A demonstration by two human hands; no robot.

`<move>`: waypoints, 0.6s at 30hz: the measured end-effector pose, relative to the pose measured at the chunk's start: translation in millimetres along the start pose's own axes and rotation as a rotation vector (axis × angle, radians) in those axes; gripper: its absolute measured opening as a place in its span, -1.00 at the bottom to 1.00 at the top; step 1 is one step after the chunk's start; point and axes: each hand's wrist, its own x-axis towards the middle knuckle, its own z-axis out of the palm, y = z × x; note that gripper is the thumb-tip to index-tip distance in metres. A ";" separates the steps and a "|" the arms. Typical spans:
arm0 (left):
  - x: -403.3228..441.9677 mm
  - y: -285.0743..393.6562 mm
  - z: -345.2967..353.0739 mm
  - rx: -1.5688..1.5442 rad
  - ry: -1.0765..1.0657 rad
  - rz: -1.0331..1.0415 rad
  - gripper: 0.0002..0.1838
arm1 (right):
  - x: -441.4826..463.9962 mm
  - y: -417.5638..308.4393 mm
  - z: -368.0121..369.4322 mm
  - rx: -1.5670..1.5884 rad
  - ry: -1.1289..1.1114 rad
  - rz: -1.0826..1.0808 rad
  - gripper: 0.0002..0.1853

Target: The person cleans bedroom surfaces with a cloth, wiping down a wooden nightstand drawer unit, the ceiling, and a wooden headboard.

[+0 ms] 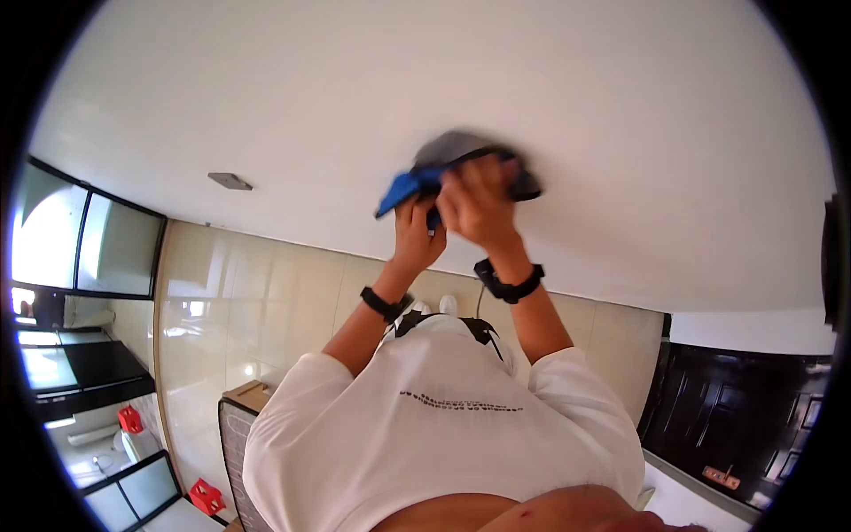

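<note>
Both the left hand (417, 234) and the right hand (480, 207), close together, grip a blurred blue-and-grey cloth (436, 174) in front of the white wall (674, 115), seemingly mid-handling, so the next move likely calls for a firm two-handed hold there.

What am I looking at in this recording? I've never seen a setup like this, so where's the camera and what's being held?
There is no machine here: one person works bare-handed. The single picture comes from a camera worn on the head, so their white shirt fills the lower part. The left hand and right hand hold a blue-and-grey item up at a pale wall; it is too blurred to name. A small grey plate sits on that wall, and the tiled floor shows below.
</note>
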 end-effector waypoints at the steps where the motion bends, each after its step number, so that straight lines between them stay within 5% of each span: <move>1: -24.0 -25.8 14.5 -0.012 -0.009 0.000 -0.43 | -18.0 -8.6 11.8 0.061 -0.141 -0.028 -0.66; 3: -74.4 -62.6 29.8 -0.092 0.006 -0.522 -0.52 | -55.0 -20.3 32.5 0.329 -0.320 0.037 -0.72; 4: -95.4 -73.6 34.6 -0.105 -0.018 -0.535 -0.52 | -74.7 -26.4 37.6 0.323 -0.341 0.058 -0.72; 6: -107.8 -90.6 47.7 -0.466 -0.108 -0.973 -0.71 | -97.1 -28.4 43.9 0.251 -0.388 0.095 -0.71; 7: -95.9 -73.7 40.4 -0.480 -0.124 -0.971 -0.71 | -92.8 -28.2 36.1 0.234 -0.395 0.104 -0.71; 10: -69.6 -47.0 29.0 -0.868 -0.505 -1.358 -0.65 | -69.3 -18.7 7.1 0.166 -0.370 0.144 -0.71; 13: -14.7 -2.3 18.9 -1.074 -0.831 -1.117 -0.62 | -24.8 6.4 -24.6 0.047 -0.271 0.102 -0.70; 14: -1.3 13.0 18.2 -1.100 -0.877 -0.861 -0.56 | -8.9 10.6 -37.5 -0.017 -0.213 0.142 -0.69; 18: 72.0 100.4 -4.2 -1.302 -1.000 -0.576 -0.52 | 33.1 53.8 -95.6 -0.309 0.038 0.258 -0.51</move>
